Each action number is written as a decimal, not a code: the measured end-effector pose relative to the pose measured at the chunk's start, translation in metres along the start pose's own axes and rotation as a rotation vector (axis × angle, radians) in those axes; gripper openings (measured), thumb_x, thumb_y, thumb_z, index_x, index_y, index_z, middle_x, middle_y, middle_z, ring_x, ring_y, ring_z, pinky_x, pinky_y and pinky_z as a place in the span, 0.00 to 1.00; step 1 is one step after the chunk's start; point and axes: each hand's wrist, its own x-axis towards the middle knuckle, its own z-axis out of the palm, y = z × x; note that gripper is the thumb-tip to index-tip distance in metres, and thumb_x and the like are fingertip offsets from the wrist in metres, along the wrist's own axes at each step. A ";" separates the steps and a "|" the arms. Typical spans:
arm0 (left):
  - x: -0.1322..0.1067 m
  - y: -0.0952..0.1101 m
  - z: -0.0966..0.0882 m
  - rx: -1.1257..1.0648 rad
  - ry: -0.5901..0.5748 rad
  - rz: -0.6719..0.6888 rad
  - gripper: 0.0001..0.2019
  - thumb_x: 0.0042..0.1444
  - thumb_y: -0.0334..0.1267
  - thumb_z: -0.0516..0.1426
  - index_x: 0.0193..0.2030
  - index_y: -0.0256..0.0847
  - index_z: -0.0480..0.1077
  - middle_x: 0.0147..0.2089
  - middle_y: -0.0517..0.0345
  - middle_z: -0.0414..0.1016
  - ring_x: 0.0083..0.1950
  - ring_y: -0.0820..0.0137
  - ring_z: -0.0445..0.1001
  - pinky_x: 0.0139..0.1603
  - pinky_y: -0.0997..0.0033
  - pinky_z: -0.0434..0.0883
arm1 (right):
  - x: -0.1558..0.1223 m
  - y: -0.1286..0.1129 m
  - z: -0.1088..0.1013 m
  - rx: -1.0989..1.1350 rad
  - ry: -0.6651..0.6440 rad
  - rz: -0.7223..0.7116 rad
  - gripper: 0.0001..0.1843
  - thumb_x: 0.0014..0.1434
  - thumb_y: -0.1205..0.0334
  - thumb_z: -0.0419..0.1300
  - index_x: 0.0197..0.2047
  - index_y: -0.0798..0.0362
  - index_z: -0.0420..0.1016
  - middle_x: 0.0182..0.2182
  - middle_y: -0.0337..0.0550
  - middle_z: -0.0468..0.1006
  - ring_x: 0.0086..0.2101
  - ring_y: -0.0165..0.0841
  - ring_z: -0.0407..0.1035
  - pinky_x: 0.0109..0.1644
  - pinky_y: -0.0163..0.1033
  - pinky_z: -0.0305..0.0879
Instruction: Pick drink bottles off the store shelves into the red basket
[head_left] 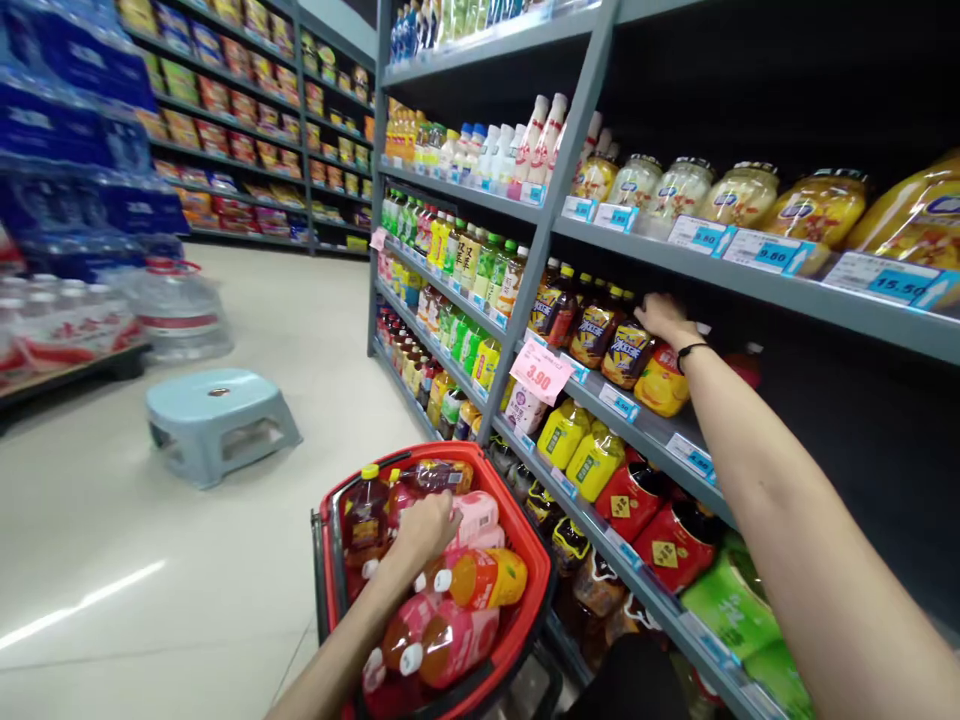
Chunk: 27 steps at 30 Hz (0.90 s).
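My right hand (664, 318) reaches into the middle shelf, its fingers curled over the neck of an orange drink bottle (662, 382) that stands upright at the end of its row. Its cap is hidden under the hand. Dark iced tea bottles (628, 352) stand just left of it. My left hand (429, 525) is closed inside the red shopping basket (536, 545); what its fingers hold, if anything, is hidden. Around it lie pink-labelled drink bottles (461, 640), an orange-labelled bottle (487, 578) and a dark bottle with a yellow cap (367, 510).
Jars of fruit (739, 192) line the shelf above my right hand. Yellow bottles (595, 458) and red packs (675, 545) fill the shelf below. A blue plastic stool (219, 400) stands on the floor at left, near large water jugs (180, 310) and stacked water packs (67, 130).
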 end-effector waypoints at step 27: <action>-0.076 0.127 -0.094 -0.939 0.851 0.316 0.65 0.46 0.56 0.76 0.83 0.39 0.45 0.79 0.29 0.59 0.79 0.41 0.62 0.77 0.34 0.67 | -0.202 -0.115 -0.050 0.472 0.520 -0.491 0.18 0.62 0.61 0.59 0.20 0.49 0.65 0.21 0.44 0.76 0.23 0.34 0.63 0.32 0.43 0.52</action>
